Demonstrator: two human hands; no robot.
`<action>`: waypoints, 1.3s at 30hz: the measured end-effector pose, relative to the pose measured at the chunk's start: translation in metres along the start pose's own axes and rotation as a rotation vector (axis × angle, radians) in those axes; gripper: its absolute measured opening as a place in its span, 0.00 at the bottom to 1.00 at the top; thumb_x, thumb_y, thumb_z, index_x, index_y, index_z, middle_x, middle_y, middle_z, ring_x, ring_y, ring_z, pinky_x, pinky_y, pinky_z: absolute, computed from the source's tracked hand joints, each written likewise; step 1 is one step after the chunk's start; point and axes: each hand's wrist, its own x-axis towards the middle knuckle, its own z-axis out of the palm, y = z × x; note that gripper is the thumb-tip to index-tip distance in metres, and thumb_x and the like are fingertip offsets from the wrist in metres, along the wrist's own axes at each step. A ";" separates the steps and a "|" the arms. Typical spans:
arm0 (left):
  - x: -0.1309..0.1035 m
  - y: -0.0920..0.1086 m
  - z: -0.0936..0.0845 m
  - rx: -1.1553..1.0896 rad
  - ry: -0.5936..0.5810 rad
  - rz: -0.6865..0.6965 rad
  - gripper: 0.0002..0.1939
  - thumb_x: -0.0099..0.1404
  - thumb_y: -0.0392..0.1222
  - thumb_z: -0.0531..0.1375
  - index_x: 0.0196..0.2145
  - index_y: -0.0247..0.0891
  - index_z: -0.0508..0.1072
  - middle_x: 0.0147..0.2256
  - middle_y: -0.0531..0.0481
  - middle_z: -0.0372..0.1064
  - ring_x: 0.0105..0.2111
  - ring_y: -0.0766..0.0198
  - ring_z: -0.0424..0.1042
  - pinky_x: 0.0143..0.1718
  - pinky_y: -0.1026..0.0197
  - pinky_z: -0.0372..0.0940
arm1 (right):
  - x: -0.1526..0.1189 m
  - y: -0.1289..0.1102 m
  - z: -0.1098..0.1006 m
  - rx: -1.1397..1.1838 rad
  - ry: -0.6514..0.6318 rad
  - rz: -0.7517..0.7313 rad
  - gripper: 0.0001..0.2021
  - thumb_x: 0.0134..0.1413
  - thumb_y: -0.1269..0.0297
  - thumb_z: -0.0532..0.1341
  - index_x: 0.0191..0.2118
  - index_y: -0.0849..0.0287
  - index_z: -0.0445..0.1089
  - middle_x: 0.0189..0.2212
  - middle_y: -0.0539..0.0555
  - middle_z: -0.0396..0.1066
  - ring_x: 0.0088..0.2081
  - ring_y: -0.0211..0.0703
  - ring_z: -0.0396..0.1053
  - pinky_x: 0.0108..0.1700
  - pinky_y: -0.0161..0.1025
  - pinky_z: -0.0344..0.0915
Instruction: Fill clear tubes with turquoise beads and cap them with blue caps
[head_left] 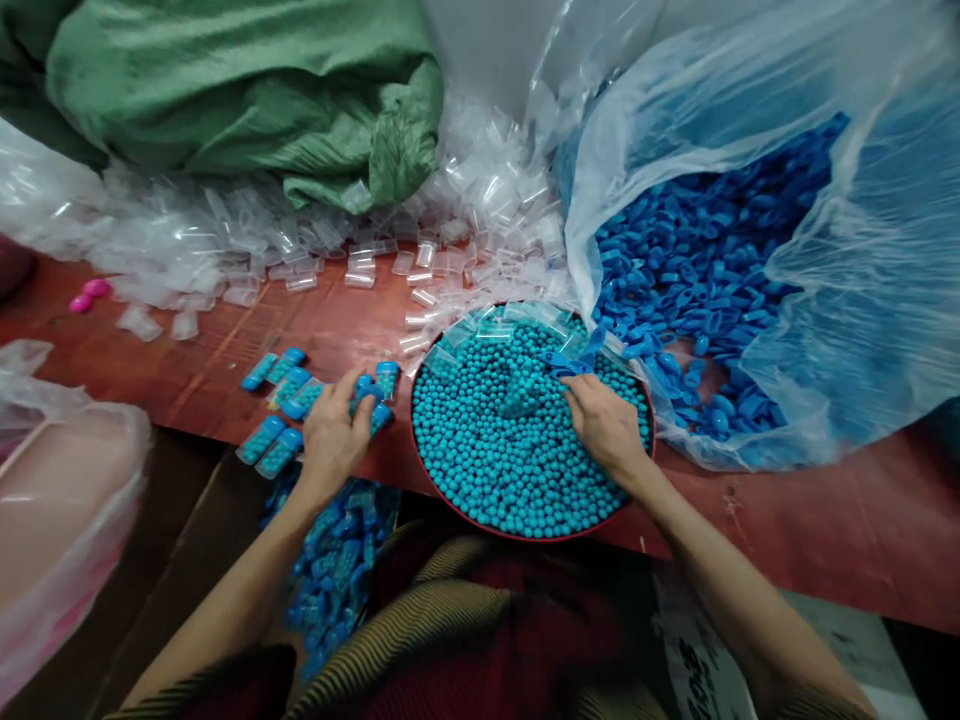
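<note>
Head view: partway through, judging by the mix of finished and loose parts. Done so far: bead-filled blue-capped tubes point(279, 452) lie around and to the left of the left fingers point(363, 413), with a heap of capped pieces point(341, 570) below them, past the bench edge. Left: plenty. Loose clear tubes point(247, 235) are piled beyond the left fingers, spreading toward the round tray point(517, 537); turquoise beads point(487, 460) fill that tray under and beside the right fingers point(582, 392); blue plastic pieces point(697, 290) sit in an open plastic bag point(862, 310) to the right of the right fingers. Left fingers curl with thumb and index apart around a small blue-capped item; can't tell if it's gripped. Right fingers bunched at a blue piece point(566, 364) over the beads, touching it; clamped or not, can't tell. Surface: red bench point(787, 530), scuffed, running under both hands. Room: green cloth bundle point(247, 90) beyond the left fingers, grey wall point(495, 50) behind, pink balls point(90, 294) far left of them, plastic-draped tub point(60, 490) nearer the body on that side; box with dark lettering point(697, 660) low, nearer the body than the right fingers.
</note>
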 end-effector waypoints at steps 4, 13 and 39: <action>-0.002 0.020 0.014 0.062 0.100 0.164 0.16 0.66 0.43 0.51 0.46 0.34 0.70 0.39 0.42 0.70 0.40 0.55 0.69 0.43 0.55 0.63 | 0.020 0.012 0.006 -0.235 -0.127 0.065 0.17 0.63 0.66 0.49 0.54 0.57 0.66 0.39 0.58 0.69 0.35 0.47 0.68 0.27 0.38 0.55; -0.015 0.105 0.089 -0.185 -0.493 0.344 0.17 0.64 0.39 0.57 0.51 0.36 0.64 0.48 0.44 0.69 0.43 0.57 0.71 0.44 0.56 0.66 | 0.009 0.012 0.000 -0.273 -0.110 -0.075 0.10 0.57 0.62 0.57 0.41 0.63 0.69 0.38 0.61 0.68 0.40 0.52 0.64 0.37 0.41 0.55; 0.001 0.101 0.098 -0.608 -0.670 0.197 0.08 0.64 0.42 0.51 0.39 0.37 0.65 0.30 0.54 0.63 0.31 0.65 0.64 0.38 0.61 0.62 | -0.006 -0.004 -0.006 0.327 0.012 -0.106 0.16 0.62 0.66 0.50 0.48 0.60 0.71 0.36 0.58 0.74 0.38 0.47 0.71 0.41 0.42 0.67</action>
